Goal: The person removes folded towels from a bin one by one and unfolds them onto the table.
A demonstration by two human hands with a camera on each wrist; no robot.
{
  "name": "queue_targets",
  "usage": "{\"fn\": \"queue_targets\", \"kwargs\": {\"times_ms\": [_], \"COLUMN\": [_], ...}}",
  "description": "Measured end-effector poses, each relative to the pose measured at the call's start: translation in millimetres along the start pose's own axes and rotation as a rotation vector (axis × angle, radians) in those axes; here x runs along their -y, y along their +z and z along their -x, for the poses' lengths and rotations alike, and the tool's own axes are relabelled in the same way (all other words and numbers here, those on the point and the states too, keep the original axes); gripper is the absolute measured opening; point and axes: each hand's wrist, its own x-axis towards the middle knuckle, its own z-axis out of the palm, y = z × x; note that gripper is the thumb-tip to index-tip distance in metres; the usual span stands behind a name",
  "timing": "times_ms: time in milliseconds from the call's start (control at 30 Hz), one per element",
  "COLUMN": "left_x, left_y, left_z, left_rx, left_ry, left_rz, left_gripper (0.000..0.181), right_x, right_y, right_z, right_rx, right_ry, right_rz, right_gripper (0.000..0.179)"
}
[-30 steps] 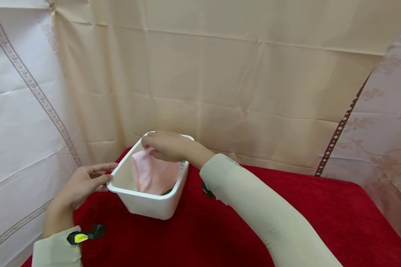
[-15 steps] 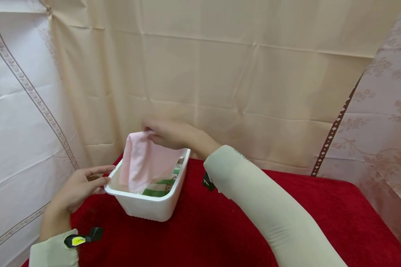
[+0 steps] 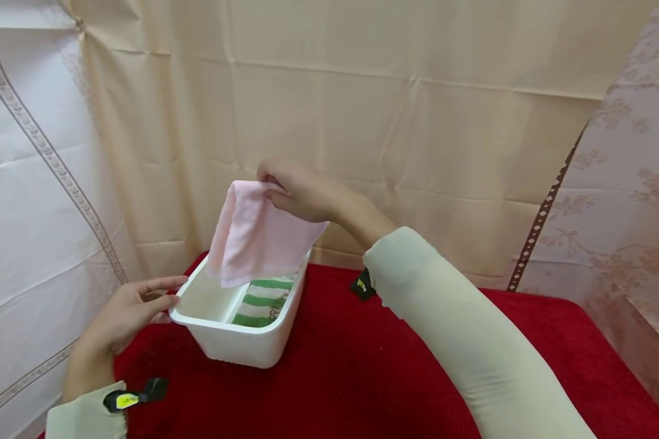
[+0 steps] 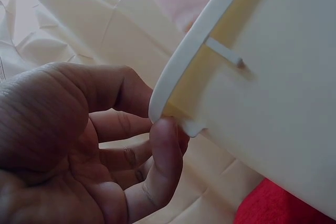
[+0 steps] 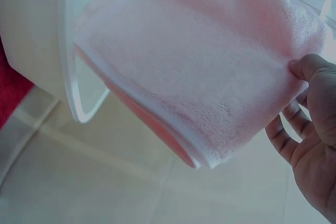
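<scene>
A folded pink towel (image 3: 258, 238) hangs from my right hand (image 3: 302, 189), which pinches its top edge over a white plastic bin (image 3: 233, 344). In the right wrist view the towel (image 5: 168, 61) drapes down in layers, thumb and fingers gripping one edge. My left hand (image 3: 129, 311) holds the bin's near-left rim. Up close in the left wrist view, thumb and fingers of the left hand (image 4: 105, 145) pinch the corner of the bin's rim (image 4: 184, 66). Inside the bin, along its right side, lies a green-and-white striped cloth (image 3: 263, 302) with some lettering, partly hidden by the towel.
The bin stands on a table covered in red cloth (image 3: 362, 366), near its far left edge. A beige curtain (image 3: 329, 91) hangs right behind, with white patterned curtains at the left (image 3: 33, 213) and right (image 3: 626, 183).
My right hand has raised the pink towel up out of the bin and slightly right, uncovering the striped cloth. My left hand stays at the rim.
</scene>
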Motion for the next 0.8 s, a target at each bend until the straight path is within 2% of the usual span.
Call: {"fn": "queue_targets", "kwargs": {"times_ms": [133,533,633,800], "left_x": [1.1,2.8,3.5,6.0], "left_y": [-0.1,-4.2,-5.7,-9.2], "left_z": [-0.3,-3.1,-3.5,-3.9], "left_rx": [0.005,0.002,0.007,0.006], "left_ry": [0.001,0.004,0.008,0.013], "left_rz": [0.015,0.023,0.029,0.029], "left_gripper": [0.031,0.033,0.034,0.034], "right_x": [-5,-30,-36,-42], "right_y": [-13,-48,-53,-57], "right_z": [15.0,72.9,89.0,116.3], "right_rx": [-0.049,-0.231,-0.245,-0.217], "right_ry": [0.014,-0.068,-0.061,0.002], "right_rz": [0.004,0.032,0.051,0.111], "right_gripper": [0.013,0.006,0.006,0.007]}}
